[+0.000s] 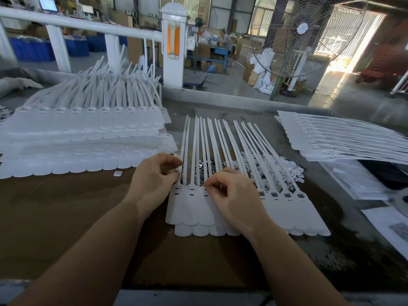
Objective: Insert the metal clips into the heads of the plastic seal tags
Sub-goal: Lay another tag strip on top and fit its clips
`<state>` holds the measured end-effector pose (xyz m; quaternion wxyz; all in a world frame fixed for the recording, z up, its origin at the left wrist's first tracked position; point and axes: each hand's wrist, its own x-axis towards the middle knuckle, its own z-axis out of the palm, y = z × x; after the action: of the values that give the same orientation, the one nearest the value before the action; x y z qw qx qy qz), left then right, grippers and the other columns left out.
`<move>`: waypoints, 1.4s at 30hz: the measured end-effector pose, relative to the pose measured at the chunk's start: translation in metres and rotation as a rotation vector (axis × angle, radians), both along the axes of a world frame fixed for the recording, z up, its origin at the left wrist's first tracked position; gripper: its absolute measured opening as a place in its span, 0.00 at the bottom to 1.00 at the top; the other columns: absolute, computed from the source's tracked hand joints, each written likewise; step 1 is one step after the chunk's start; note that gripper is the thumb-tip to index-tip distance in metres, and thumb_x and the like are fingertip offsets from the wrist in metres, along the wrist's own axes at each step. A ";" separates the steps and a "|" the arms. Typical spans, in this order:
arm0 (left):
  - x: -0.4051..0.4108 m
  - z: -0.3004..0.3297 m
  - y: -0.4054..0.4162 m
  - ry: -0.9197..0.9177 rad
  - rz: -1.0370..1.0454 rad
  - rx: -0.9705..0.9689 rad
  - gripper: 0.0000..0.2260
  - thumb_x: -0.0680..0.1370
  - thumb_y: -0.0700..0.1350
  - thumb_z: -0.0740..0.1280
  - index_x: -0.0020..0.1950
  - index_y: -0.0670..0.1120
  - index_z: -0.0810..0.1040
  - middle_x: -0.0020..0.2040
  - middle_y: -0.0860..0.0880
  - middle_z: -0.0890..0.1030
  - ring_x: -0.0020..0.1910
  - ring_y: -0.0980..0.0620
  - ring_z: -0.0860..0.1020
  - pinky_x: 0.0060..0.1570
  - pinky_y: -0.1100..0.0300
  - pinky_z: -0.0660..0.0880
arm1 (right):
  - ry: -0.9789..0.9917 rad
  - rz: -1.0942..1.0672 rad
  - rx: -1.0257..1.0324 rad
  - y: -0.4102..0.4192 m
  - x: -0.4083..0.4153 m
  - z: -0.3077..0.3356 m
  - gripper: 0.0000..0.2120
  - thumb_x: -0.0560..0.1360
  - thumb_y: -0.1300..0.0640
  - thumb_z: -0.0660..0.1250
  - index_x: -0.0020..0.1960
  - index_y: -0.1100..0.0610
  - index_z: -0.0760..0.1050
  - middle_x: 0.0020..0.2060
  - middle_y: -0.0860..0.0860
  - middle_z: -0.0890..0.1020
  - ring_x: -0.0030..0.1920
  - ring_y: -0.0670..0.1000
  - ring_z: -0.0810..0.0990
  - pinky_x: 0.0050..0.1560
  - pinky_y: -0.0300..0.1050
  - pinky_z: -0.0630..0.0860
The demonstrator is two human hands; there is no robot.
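At the table's near edge [66, 217], the left hand [154, 175] is pinching the strip of seal tags [298, 217] steady while the right hand [229, 191] is pinching what seems a clip into a head, loose metal clips [204, 164] lying just behind for easy reach.

The right grip [223, 191] hides several tag heads [276, 194] beneath it.

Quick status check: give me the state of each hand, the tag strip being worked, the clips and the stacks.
Left hand: pinching the strip's left edge.
Right hand: fingertips pinched at a tag head.
Tag strip: flat; right heads open.
Metal clips: loose pile under straps.
Left stack: piled.
Right stack: piled flat.
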<state>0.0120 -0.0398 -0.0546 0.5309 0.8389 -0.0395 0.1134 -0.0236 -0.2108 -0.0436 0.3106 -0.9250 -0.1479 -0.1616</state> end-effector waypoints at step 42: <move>0.001 -0.001 0.000 0.001 0.007 -0.027 0.12 0.74 0.37 0.69 0.44 0.56 0.77 0.44 0.59 0.80 0.45 0.62 0.78 0.42 0.73 0.68 | -0.232 -0.153 -0.049 -0.013 0.000 0.006 0.07 0.71 0.67 0.65 0.42 0.60 0.81 0.39 0.50 0.80 0.40 0.48 0.77 0.47 0.47 0.78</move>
<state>0.0133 -0.0394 -0.0558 0.5420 0.8317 -0.0348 0.1152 -0.0232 -0.2237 -0.0378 0.2557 -0.9159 -0.1155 -0.2869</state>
